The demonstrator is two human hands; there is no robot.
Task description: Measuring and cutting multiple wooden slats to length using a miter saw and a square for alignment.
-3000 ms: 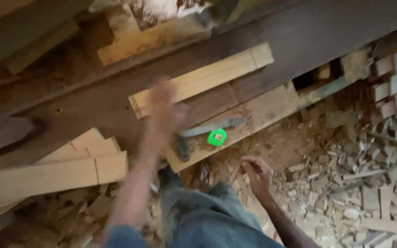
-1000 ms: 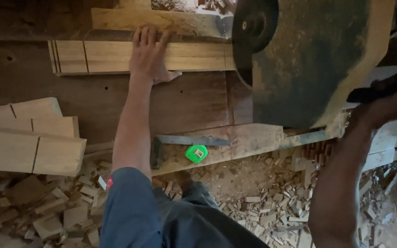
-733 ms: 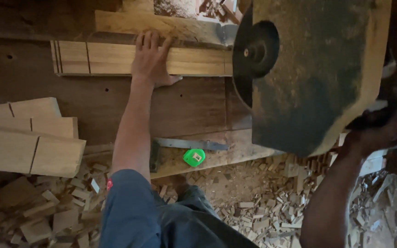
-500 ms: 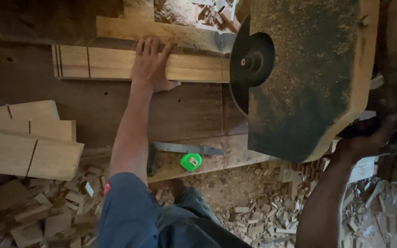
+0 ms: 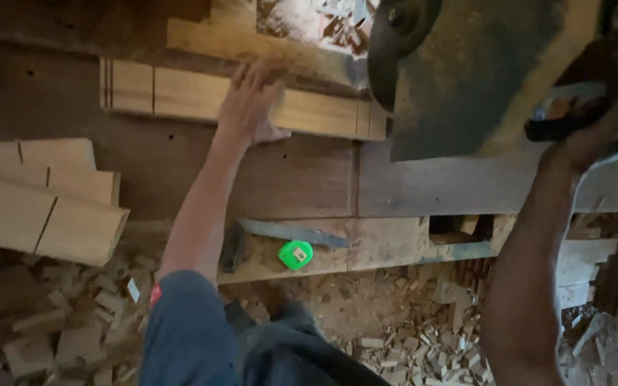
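My left hand [image 5: 250, 101] lies flat on a long pale wooden plank [image 5: 180, 91] on the dark saw bench, pressing it against the back fence. My right hand [image 5: 594, 127] is closed around the dark handle [image 5: 563, 123] of a large chop saw. The saw's dusty guard [image 5: 481, 64] and round blade [image 5: 398, 39] hang just right of the plank's end. The plank's right end reaches under the blade.
A green tape measure [image 5: 295, 254] and a metal square [image 5: 291, 232] rest on the bench's front ledge. Stacked cut planks [image 5: 41, 193] sit at left. Small wood offcuts [image 5: 423, 343] litter the floor around my legs.
The view has shifted left and up. The saw head sits higher and further right in view. My left hand stays on the plank; my right hand has come up on the handle.
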